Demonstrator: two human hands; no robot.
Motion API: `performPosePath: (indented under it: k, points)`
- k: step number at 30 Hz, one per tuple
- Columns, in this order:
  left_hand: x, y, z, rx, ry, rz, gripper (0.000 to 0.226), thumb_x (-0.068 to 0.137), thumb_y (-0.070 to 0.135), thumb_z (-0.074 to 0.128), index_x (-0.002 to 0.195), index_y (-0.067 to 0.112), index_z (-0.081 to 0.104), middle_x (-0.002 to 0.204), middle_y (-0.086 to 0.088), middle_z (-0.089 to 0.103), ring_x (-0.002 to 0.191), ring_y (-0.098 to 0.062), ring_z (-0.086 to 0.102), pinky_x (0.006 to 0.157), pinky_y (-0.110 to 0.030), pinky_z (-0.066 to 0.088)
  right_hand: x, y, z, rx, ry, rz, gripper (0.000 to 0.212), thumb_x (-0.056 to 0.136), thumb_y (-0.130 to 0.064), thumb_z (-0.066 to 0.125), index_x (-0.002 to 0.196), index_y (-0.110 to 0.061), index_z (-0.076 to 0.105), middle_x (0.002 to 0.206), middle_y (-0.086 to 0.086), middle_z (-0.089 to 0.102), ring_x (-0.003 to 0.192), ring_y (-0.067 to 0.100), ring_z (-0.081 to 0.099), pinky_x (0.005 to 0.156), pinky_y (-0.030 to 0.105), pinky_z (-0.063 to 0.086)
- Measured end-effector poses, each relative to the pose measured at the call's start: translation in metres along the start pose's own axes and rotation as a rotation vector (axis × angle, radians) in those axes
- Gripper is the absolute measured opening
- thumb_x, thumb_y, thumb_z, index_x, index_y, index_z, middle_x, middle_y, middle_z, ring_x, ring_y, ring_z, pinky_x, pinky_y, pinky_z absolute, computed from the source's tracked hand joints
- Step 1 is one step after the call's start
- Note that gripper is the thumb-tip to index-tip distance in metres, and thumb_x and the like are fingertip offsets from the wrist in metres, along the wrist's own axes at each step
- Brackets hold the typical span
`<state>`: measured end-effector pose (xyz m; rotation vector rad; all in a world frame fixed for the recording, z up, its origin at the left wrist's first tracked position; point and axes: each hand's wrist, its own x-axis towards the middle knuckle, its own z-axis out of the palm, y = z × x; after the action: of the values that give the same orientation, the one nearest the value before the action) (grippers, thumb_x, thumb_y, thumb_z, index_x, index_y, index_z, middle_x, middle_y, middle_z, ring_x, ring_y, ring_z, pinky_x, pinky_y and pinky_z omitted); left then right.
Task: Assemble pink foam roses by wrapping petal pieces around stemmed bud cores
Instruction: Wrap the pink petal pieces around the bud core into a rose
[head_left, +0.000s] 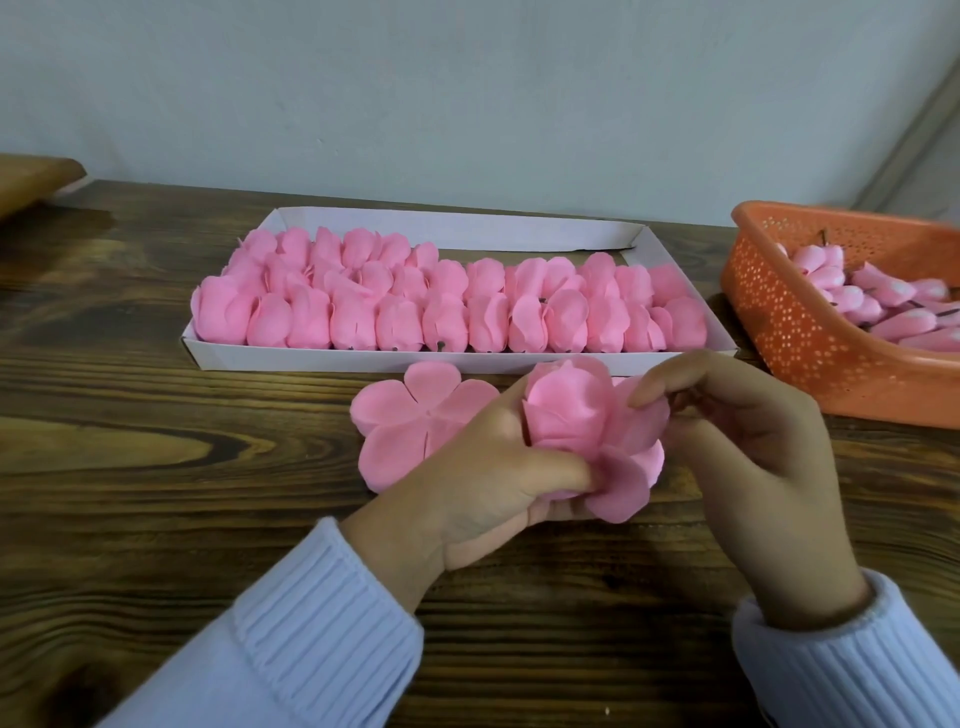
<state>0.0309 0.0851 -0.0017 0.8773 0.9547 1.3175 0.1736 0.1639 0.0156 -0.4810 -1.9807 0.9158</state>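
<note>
My left hand (498, 483) is closed round the base of the rose (563, 410), thumb pressed across the lower folds, so whatever stem it has is buried in my palm and I cannot see it. The bud stands out of my fist, tipped up and away from me toward the tray (337, 358), and that is the axis everything has to wrap around. My right hand (748, 457) comes in from the right with its fingertips (660, 389) curled onto the rim of the outer petals (623, 483), which splay out to the right of the bud and down toward me instead of hugging it. So the loose side faces my right hand, and I judge that hand is the one to fold those petals leftward and up against the bud while the left only holds firm and perhaps turns. A flat petal piece (405, 415) lies on the surface (156, 467) just to the left of the rose, partly under my left knuckles, nearer that hand than the other. Beyond it, the tray holds rows of finished roses (467, 312), and well off to the right the orange basket (789, 332) carries the bud cores (883, 291), on my right hand's side
</note>
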Motion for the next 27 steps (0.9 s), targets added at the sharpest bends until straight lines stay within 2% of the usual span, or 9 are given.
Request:
performPosePath:
  k: [2, 5, 7, 11, 18, 20, 23, 25, 27]
  points:
    - [-0.0008, 0.0014, 0.0013, 0.005, -0.003, 0.003, 0.054, 0.082, -0.024, 0.051, 0.131, -0.002, 0.043, 0.120, -0.040, 0.052, 0.096, -0.035, 0.061, 0.061, -0.026, 0.052, -0.0009, -0.0007, -0.0008, 0.034, -0.018, -0.031, 0.020, 0.071, -0.002, 0.048, 0.075, -0.014, 0.065, 0.073, -0.009, 0.065, 0.071, 0.012, 0.058, 0.068, 0.026, 0.044]
    - [-0.0006, 0.0005, 0.0011, 0.010, -0.002, -0.002, 0.052, 0.082, -0.023, 0.052, 0.129, -0.003, 0.044, 0.108, -0.035, 0.056, 0.085, -0.026, 0.062, 0.061, -0.026, 0.052, -0.0014, 0.0002, -0.0005, 0.024, -0.010, -0.057, 0.015, 0.078, -0.017, 0.051, 0.073, -0.011, 0.063, 0.071, -0.003, 0.063, 0.070, 0.018, 0.058, 0.065, 0.029, 0.046]
    - [-0.0002, -0.0006, 0.0006, 0.021, 0.008, 0.003, 0.048, 0.082, -0.023, 0.052, 0.125, -0.004, 0.046, 0.097, -0.024, 0.059, 0.071, -0.017, 0.062, 0.061, -0.026, 0.052, -0.0010, 0.0013, 0.0003, -0.018, 0.002, -0.069, 0.008, 0.079, -0.012, 0.057, 0.072, -0.012, 0.063, 0.071, -0.003, 0.062, 0.069, 0.016, 0.058, 0.065, 0.029, 0.046]
    - [-0.0016, 0.0008, 0.0010, 0.018, -0.028, -0.001, 0.041, 0.082, -0.024, 0.049, 0.115, 0.000, 0.046, 0.070, -0.001, 0.065, 0.059, -0.011, 0.064, 0.057, -0.023, 0.052, -0.0014, 0.0027, 0.0008, -0.062, 0.004, -0.087, 0.016, 0.074, 0.003, 0.060, 0.076, -0.013, 0.063, 0.072, -0.005, 0.063, 0.070, 0.018, 0.059, 0.065, 0.036, 0.047]
    - [-0.0004, 0.0000, 0.0008, -0.070, -0.021, -0.024, 0.055, 0.071, -0.007, 0.059, 0.123, 0.010, 0.050, 0.090, -0.008, 0.068, 0.092, -0.026, 0.066, 0.065, -0.030, 0.056, 0.0003, 0.0056, 0.0013, -0.136, 0.053, -0.014, 0.021, 0.080, 0.004, 0.068, 0.081, -0.017, 0.064, 0.077, -0.007, 0.063, 0.068, 0.016, 0.059, 0.063, 0.029, 0.049]
    - [-0.0005, 0.0000, 0.0013, -0.065, -0.023, -0.029, 0.052, 0.071, -0.004, 0.060, 0.121, 0.009, 0.052, 0.090, -0.007, 0.067, 0.090, -0.023, 0.066, 0.065, -0.030, 0.056, 0.0007, 0.0064, 0.0014, -0.114, 0.070, 0.029, 0.026, 0.080, 0.006, 0.068, 0.081, -0.019, 0.064, 0.078, -0.006, 0.064, 0.067, 0.014, 0.059, 0.060, 0.025, 0.048]
    - [-0.0012, 0.0007, 0.0027, -0.065, -0.042, -0.022, 0.045, 0.072, -0.003, 0.060, 0.114, 0.011, 0.055, 0.083, -0.001, 0.067, 0.078, -0.013, 0.066, 0.059, -0.026, 0.054, 0.0012, 0.0065, 0.0036, -0.050, 0.067, 0.103, 0.021, 0.082, 0.001, 0.067, 0.081, -0.020, 0.065, 0.079, -0.002, 0.065, 0.066, 0.017, 0.059, 0.059, 0.030, 0.049]
    - [-0.0005, 0.0001, 0.0023, -0.046, -0.038, -0.028, 0.051, 0.072, -0.003, 0.061, 0.121, 0.011, 0.053, 0.098, -0.007, 0.065, 0.092, -0.022, 0.066, 0.060, -0.026, 0.053, 0.0012, 0.0060, 0.0045, 0.004, 0.063, 0.149, 0.015, 0.083, -0.003, 0.066, 0.083, -0.019, 0.065, 0.079, -0.001, 0.066, 0.067, 0.018, 0.061, 0.060, 0.031, 0.050]
    - [0.0006, -0.0017, 0.0013, -0.026, -0.022, -0.026, 0.059, 0.073, -0.004, 0.062, 0.128, 0.013, 0.049, 0.107, -0.013, 0.061, 0.104, -0.032, 0.062, 0.063, -0.028, 0.053, 0.0012, 0.0044, 0.0046, 0.080, 0.050, 0.203, 0.013, 0.084, -0.007, 0.065, 0.088, -0.018, 0.065, 0.079, -0.004, 0.066, 0.067, 0.012, 0.061, 0.057, 0.025, 0.051]
